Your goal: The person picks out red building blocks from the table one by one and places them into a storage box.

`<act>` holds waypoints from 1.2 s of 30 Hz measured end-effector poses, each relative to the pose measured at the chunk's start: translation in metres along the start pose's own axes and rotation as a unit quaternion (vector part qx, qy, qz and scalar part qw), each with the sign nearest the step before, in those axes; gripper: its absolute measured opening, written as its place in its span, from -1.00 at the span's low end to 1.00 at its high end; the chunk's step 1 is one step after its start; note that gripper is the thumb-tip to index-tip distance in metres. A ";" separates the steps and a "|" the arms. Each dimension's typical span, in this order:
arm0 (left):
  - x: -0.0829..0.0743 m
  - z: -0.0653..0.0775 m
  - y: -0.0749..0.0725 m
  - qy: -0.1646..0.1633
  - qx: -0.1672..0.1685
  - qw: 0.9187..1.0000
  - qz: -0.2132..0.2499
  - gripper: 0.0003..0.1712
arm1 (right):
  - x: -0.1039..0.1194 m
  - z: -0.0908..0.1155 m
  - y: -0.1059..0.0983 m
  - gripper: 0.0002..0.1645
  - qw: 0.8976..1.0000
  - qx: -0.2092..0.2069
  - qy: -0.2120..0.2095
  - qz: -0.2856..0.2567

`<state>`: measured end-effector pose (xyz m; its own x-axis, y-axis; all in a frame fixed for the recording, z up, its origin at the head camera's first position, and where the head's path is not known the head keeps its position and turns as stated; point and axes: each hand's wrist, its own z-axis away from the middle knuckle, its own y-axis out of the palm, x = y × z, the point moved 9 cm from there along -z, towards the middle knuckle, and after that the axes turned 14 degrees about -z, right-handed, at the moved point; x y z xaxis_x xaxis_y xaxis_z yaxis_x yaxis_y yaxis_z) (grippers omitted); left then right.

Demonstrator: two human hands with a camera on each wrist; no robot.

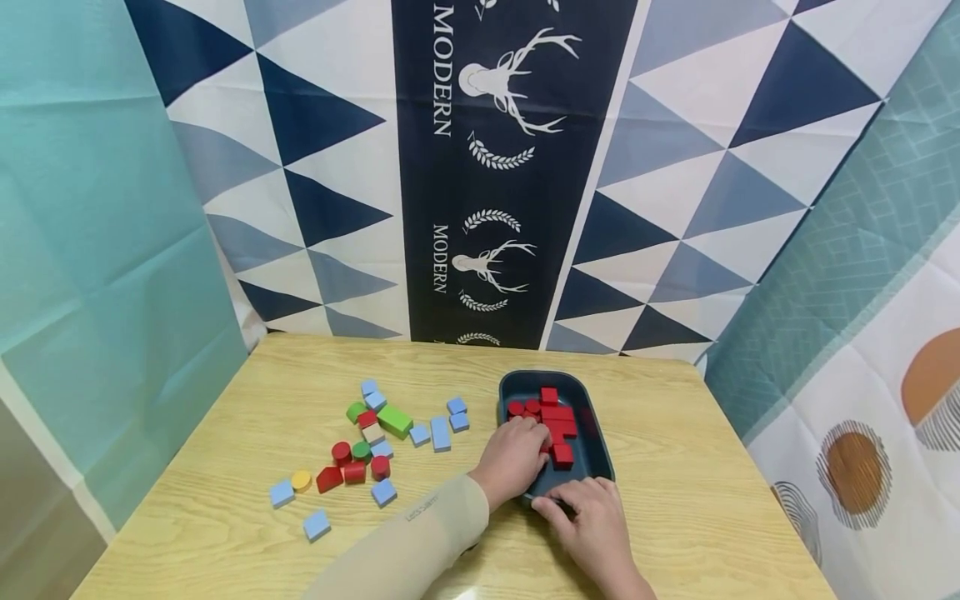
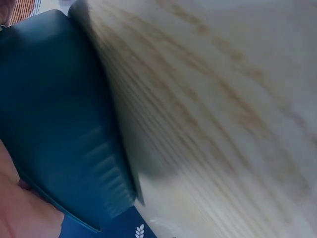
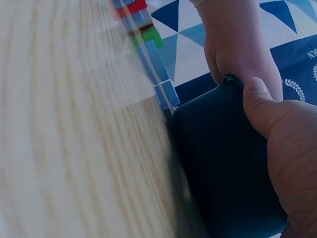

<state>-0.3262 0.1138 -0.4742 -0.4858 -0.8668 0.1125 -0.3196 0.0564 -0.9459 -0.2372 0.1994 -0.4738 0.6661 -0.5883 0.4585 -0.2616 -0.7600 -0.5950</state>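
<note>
A dark blue-green tray (image 1: 596,446) on the table holds several red blocks (image 1: 557,419), cubes and round ones among them. My left hand (image 1: 513,457) reaches over the tray's left rim, its fingers down among the red blocks; what they hold, if anything, is hidden. In the right wrist view that same left hand (image 3: 245,64) hangs over the far rim. My right hand (image 1: 592,527) grips the near rim, with the thumb (image 3: 257,96) on the outer side and the fingers over the edge. The tray's outer wall (image 2: 64,114) fills much of the left wrist view.
Left of the tray lie loose blocks: a green block (image 1: 395,421), a yellow disc (image 1: 302,481), red cylinders (image 1: 342,453), and several light blue blocks (image 1: 317,525). A patterned cloth (image 1: 337,208) hangs behind the wooden table (image 1: 675,517).
</note>
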 end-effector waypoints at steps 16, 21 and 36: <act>0.103 0.067 -0.033 -0.085 0.064 0.993 -0.045 -0.58 | -0.001 0.000 -0.001 -0.80 1.000 -0.009 0.001 -0.001; 0.162 0.113 -0.025 -0.137 0.124 0.977 -0.103 -0.53 | -0.004 0.001 -0.001 -0.79 1.000 -0.008 0.002 -0.002; 0.185 0.149 -0.018 -0.174 0.147 0.973 -0.040 -0.61 | -0.006 0.003 -0.003 -0.77 0.999 -0.038 0.008 0.009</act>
<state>-0.2896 -0.1213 -0.4821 -0.1476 -0.9808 0.1278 -0.0729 -0.1180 -0.9903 -0.2378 0.2061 -0.4765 0.6501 -0.6058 0.4587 -0.3268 -0.7679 -0.5509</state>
